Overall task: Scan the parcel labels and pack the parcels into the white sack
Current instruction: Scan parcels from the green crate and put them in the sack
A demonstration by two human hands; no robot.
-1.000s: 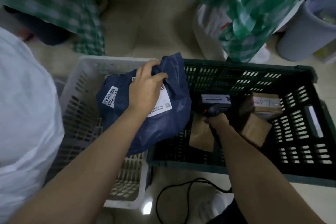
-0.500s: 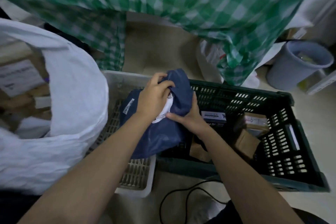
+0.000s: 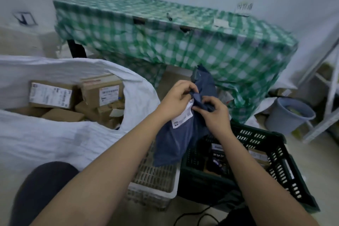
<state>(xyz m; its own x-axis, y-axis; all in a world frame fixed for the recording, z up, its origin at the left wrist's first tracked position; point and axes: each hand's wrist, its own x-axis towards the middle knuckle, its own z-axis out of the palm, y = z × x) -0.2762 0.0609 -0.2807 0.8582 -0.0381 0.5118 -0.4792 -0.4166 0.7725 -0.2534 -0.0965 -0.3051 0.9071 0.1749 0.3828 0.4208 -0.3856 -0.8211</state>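
A dark blue soft parcel bag (image 3: 176,139) with a white label (image 3: 183,117) hangs in the air above the two crates. My left hand (image 3: 176,100) grips its upper part near the label. My right hand (image 3: 213,113) pinches the blue material just to the right. The white sack (image 3: 55,134) stands open at the left, with several brown cardboard parcels (image 3: 102,93) inside. A dark scanner (image 3: 217,163) lies in the dark green crate (image 3: 280,156), beside a brown box (image 3: 258,154).
A white slatted crate (image 3: 156,176) sits between the sack and the green crate. A table under a green checked cloth (image 3: 183,42) stands behind. A grey bin (image 3: 289,115) and a white shelf frame (image 3: 330,97) are at the right. A black cable (image 3: 194,216) runs on the floor.
The view tilted up. Both hands lifted the blue parcel higher above the crates. One second ago my right hand held the scanner in the green crate; now it holds the parcel.
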